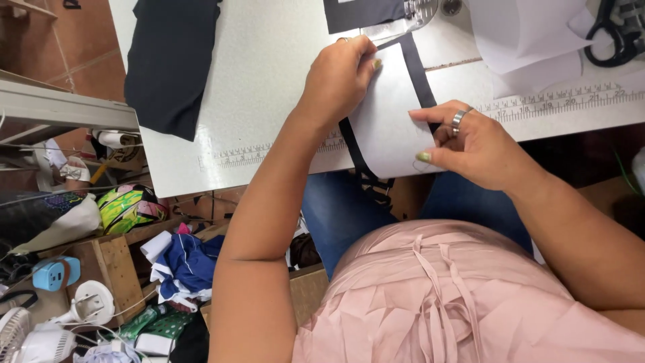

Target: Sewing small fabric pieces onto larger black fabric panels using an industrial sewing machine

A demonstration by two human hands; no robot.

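A white fabric panel (386, 128) edged with black binding (418, 70) was held flat on the bench (269, 81), the left hand (339, 77) pressing it near the presser foot (420, 12), the right hand (474, 144) pinching its edge. Stitching appeared under way; steady, aligned feeding was judged necessary.
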